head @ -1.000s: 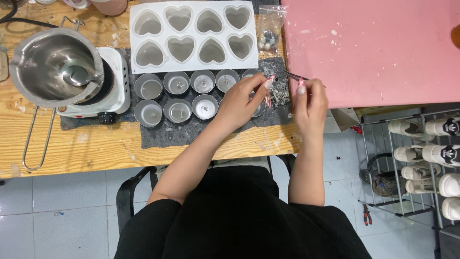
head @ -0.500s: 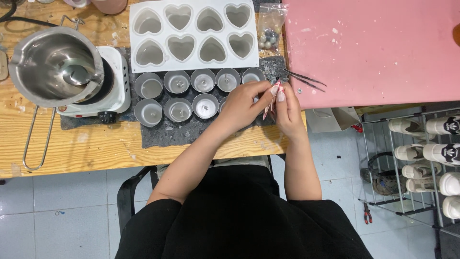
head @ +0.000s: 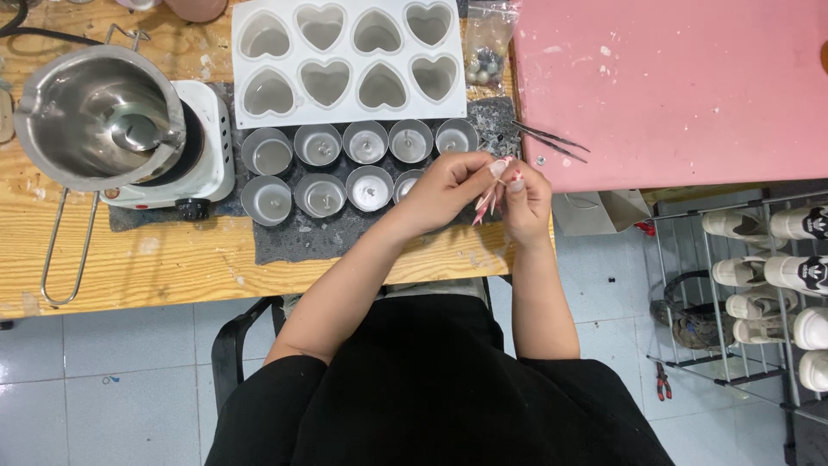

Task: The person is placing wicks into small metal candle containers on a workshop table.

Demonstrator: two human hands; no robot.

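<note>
Left hand [head: 448,185] and right hand [head: 524,194] pinched together at table's [head: 129,259] front edge, over the tins [head: 371,188]; held item too small to tell. Keep fingertips steady, tweezers [head: 552,142] close.

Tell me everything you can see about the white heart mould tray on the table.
The white heart mould tray is a rectangular block, seemingly silicone, with eight heart-shaped cavities in two rows of four. The cavities look greyish inside; whether they hold anything cannot be told. It lies flat at the far side of the wooden table, just behind two rows of small round metal cups, its near edge at the dark mat. A small clear bag of beads sits right beside it. Neither hand touches it.
</note>
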